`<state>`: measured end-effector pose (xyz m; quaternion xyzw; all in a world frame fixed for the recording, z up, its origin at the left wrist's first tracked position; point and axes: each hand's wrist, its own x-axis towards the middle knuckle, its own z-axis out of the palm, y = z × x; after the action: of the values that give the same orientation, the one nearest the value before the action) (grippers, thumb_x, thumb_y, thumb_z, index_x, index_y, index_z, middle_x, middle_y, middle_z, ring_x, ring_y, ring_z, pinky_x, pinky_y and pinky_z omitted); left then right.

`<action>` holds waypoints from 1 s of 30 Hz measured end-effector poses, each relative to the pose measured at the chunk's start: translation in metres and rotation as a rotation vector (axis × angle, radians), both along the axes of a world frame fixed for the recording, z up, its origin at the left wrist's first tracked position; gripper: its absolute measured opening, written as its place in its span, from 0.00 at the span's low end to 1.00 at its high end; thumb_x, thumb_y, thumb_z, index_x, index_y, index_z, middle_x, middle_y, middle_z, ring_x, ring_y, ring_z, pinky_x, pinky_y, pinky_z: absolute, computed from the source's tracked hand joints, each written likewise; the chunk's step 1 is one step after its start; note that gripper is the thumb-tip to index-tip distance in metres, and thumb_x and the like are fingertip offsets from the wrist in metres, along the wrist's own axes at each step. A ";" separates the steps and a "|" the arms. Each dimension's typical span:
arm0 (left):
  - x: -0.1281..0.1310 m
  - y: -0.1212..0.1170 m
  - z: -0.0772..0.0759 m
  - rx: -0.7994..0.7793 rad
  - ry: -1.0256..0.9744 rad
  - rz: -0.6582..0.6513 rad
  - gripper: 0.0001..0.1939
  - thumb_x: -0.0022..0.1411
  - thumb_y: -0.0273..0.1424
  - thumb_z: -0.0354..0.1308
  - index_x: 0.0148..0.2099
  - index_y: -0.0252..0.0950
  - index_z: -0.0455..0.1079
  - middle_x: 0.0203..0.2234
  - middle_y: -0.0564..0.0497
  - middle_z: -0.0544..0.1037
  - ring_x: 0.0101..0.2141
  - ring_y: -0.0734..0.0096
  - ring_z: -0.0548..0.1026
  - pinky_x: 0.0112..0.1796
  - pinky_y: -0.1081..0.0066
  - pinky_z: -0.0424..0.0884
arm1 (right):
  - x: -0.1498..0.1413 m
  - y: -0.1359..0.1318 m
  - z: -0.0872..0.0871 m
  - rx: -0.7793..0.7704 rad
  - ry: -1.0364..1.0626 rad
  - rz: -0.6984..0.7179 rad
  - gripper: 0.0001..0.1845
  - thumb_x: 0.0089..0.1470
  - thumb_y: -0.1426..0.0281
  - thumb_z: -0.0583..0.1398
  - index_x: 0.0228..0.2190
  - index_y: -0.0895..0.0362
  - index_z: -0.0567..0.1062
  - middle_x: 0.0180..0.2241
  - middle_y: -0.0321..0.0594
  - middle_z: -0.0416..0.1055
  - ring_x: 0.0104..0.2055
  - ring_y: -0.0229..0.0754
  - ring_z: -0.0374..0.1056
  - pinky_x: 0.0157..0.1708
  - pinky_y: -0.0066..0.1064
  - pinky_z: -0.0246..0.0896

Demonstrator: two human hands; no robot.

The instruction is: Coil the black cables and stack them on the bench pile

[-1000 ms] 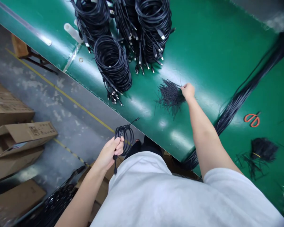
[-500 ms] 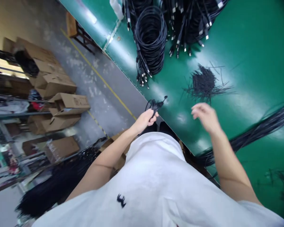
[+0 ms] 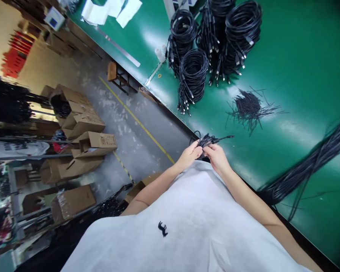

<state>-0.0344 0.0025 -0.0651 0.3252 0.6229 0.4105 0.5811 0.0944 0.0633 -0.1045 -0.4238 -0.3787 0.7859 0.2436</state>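
A small coiled black cable (image 3: 206, 141) is held at the table's edge, close to my body. Wrapped round its left side, my left hand (image 3: 191, 154) is closed on the bundle. My right hand (image 3: 216, 155) pinches the other side, its fingers closed near the middle of the coil. A cable end with a plug sticks out to the right over the green table (image 3: 294, 68). Whether a tie lies between my fingers is too small to tell. Beyond my hands lies a pile of short black ties (image 3: 248, 104).
Stacked coils of black cable (image 3: 194, 71) with silver plugs stand at the back of the table. A long bundle of loose black cables (image 3: 308, 162) lies on the right. Cardboard boxes (image 3: 98, 141) and a wooden stool (image 3: 116, 73) stand on the floor to the left.
My right hand has come from over the table to the cable and now grips it beside my left hand. The camera view has shifted, showing more of the table's far end.
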 end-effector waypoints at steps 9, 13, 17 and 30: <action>-0.021 -0.019 -0.002 0.092 0.268 0.019 0.15 0.67 0.33 0.53 0.52 0.34 0.72 0.39 0.47 0.78 0.38 0.67 0.72 0.41 0.70 0.66 | 0.006 -0.002 0.018 1.627 -0.586 0.390 0.15 0.65 0.71 0.51 0.38 0.57 0.78 0.43 0.48 0.75 0.42 0.44 0.68 0.40 0.34 0.59; -0.027 -0.023 -0.008 0.099 0.281 -0.031 0.15 0.65 0.30 0.53 0.52 0.34 0.73 0.40 0.46 0.78 0.40 0.64 0.74 0.44 0.67 0.66 | 0.002 0.013 0.025 2.146 -0.458 0.624 0.14 0.63 0.76 0.52 0.41 0.63 0.77 0.55 0.53 0.69 0.55 0.49 0.63 0.49 0.38 0.55; -0.034 -0.027 -0.013 -0.046 -0.048 -0.111 0.10 0.62 0.33 0.58 0.43 0.33 0.73 0.19 0.57 0.66 0.22 0.75 0.62 0.29 0.71 0.59 | -0.004 0.012 0.034 2.240 -0.459 0.781 0.12 0.61 0.78 0.52 0.34 0.62 0.76 0.36 0.48 0.72 0.33 0.43 0.63 0.39 0.37 0.53; -0.035 -0.033 -0.023 -0.198 -0.361 -0.087 0.26 0.47 0.42 0.72 0.35 0.38 0.58 0.16 0.62 0.65 0.17 0.82 0.62 0.22 0.77 0.53 | -0.012 -0.023 0.051 2.120 -0.757 0.973 0.18 0.59 0.82 0.49 0.29 0.61 0.77 0.26 0.46 0.64 0.30 0.46 0.58 0.30 0.39 0.45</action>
<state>-0.0694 -0.0306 -0.0880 0.2142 0.5313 0.3734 0.7296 0.0824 0.0400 -0.0534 -0.0320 -0.9964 -0.0747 0.0236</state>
